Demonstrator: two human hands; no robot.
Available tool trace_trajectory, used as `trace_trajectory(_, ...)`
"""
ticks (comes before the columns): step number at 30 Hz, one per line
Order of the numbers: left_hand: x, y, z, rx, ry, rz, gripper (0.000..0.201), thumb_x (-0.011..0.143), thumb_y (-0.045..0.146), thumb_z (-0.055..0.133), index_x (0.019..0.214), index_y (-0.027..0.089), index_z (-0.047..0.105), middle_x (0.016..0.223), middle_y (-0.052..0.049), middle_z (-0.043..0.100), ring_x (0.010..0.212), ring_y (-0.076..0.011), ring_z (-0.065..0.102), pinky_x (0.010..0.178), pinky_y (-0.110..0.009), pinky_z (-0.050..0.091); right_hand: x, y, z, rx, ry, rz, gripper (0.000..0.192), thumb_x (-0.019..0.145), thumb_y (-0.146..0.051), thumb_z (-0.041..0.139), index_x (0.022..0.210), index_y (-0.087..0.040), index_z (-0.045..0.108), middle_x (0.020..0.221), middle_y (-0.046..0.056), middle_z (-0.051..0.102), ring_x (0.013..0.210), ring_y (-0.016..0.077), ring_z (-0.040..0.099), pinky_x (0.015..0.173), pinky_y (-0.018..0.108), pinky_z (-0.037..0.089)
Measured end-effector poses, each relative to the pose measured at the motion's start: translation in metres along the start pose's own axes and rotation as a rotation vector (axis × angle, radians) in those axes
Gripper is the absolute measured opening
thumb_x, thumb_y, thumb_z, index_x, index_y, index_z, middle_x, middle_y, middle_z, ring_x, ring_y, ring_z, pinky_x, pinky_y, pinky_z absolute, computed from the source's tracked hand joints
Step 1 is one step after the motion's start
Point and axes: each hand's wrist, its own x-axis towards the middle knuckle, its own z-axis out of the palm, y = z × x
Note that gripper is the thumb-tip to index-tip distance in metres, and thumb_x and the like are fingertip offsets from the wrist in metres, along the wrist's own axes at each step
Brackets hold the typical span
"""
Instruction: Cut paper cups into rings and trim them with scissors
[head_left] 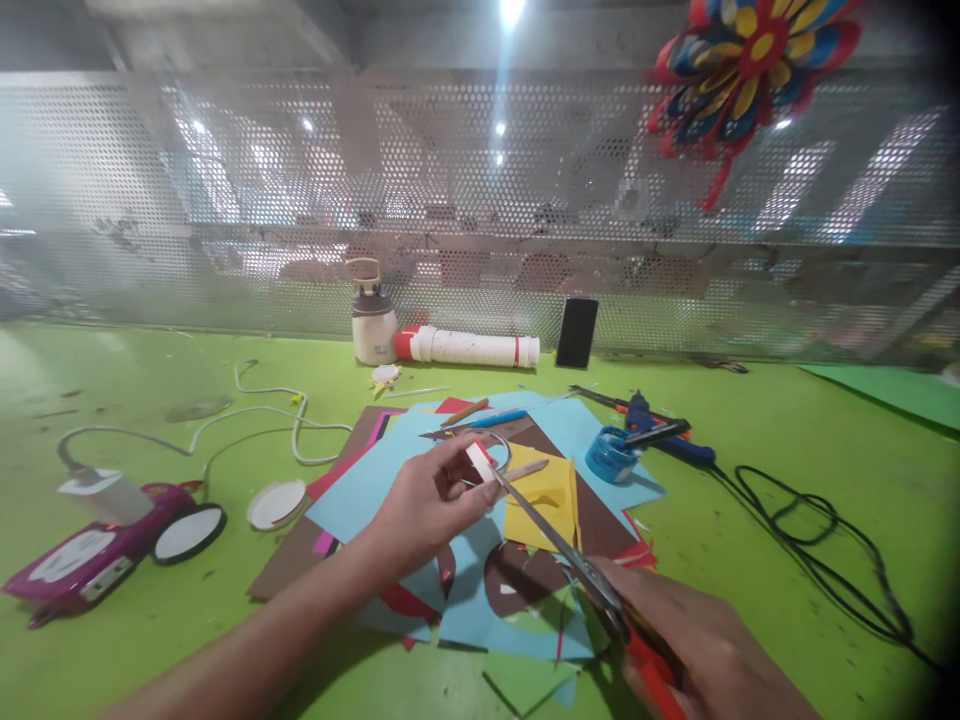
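Between the thumb and fingers of my left hand (431, 500) is a small white piece of paper (479, 463) with a red edge. My right hand (690, 630) grips a pair of scissors (592, 580) by the red handle. The scissor blades are apart, and one reaches the white piece near my left thumb. Beneath both hands lie light blue paper sheets (360, 500), a folded yellow paper (536, 500) and brown paper (277, 575). Red and green paper scraps (529, 680) lie toward the front.
A blue tape roll (611, 455) and a glue gun (660, 430) with a black cord (817, 560) are at right. A purple power strip (97, 555) with a white adapter sits left. Behind stand a bottle (374, 330), a white tube (472, 347) and a phone (577, 333).
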Motion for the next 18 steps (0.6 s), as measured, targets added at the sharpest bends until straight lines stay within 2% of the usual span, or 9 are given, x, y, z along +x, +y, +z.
trace_trajectory(3, 0.001, 0.002, 0.000, -0.002, 0.032, -0.004, 0.043, 0.080, 0.035, 0.073, 0.118, 0.016, 0.070, 0.094, -0.009, 0.075, 0.080, -0.0230, 0.069, 0.073, -0.036, 0.057, 0.007, -0.009, -0.004, 0.157, -0.007, -0.006, 0.040, 0.093, -0.031, 0.049, 0.127, -0.024, 0.069, 0.099, 0.007, 0.076, 0.095, 0.0256, 0.074, 0.078, 0.030, 0.060)
trace_trajectory(6, 0.001, 0.005, 0.000, 0.040, 0.041, -0.010, 0.040, 0.079, 0.033, 0.073, 0.115, 0.016, 0.071, 0.086, -0.007, 0.075, 0.076, -0.0225, 0.069, 0.070, -0.035, 0.056, 0.011, -0.014, -0.008, 0.249, -0.029, -0.006, 0.038, 0.092, -0.033, 0.052, 0.123, -0.025, 0.071, 0.086, 0.004, 0.075, 0.075, 0.0210, 0.071, 0.069, 0.026, 0.058)
trace_trajectory(8, 0.001, 0.005, 0.000, 0.069, 0.035, -0.013, 0.039, 0.079, 0.033, 0.072, 0.114, 0.016, 0.071, 0.086, -0.007, 0.074, 0.076, -0.0225, 0.069, 0.070, -0.035, 0.055, 0.010, -0.013, -0.010, 0.254, -0.025, 0.009, 0.037, 0.092, -0.032, 0.052, 0.123, -0.025, 0.071, 0.078, 0.001, 0.071, 0.065, 0.0179, 0.066, 0.064, 0.024, 0.055)
trace_trajectory(12, 0.000, 0.004, 0.000, 0.066, 0.049, -0.027, 0.041, 0.079, 0.035, 0.073, 0.117, 0.018, 0.069, 0.092, -0.008, 0.075, 0.080, -0.0231, 0.068, 0.073, -0.037, 0.056, 0.006, -0.004, -0.008, 0.211, 0.023, 0.072, 0.040, 0.090, -0.028, 0.053, 0.126, -0.022, 0.069, 0.075, 0.000, 0.069, 0.063, 0.0167, 0.063, 0.060, 0.022, 0.053)
trace_trajectory(15, 0.001, 0.003, 0.002, -0.032, 0.053, -0.024, 0.040, 0.077, 0.033, 0.076, 0.115, 0.020, 0.068, 0.096, -0.008, 0.075, 0.085, -0.0239, 0.069, 0.077, -0.039, 0.057, 0.004, 0.000, -0.006, 0.170, 0.068, 0.090, 0.042, 0.091, -0.030, 0.052, 0.129, -0.021, 0.068, 0.088, 0.004, 0.074, 0.069, 0.0188, 0.067, 0.064, 0.024, 0.055)
trace_trajectory(18, 0.002, 0.000, 0.003, -0.142, 0.046, -0.008, 0.040, 0.077, 0.033, 0.078, 0.112, 0.018, 0.066, 0.097, -0.009, 0.074, 0.082, -0.0222, 0.070, 0.075, -0.038, 0.059, 0.006, 0.000, -0.008, 0.187, 0.095, 0.120, 0.044, 0.095, -0.041, 0.050, 0.131, -0.022, 0.066, 0.116, 0.010, 0.074, 0.096, 0.0258, 0.072, 0.083, 0.031, 0.058)
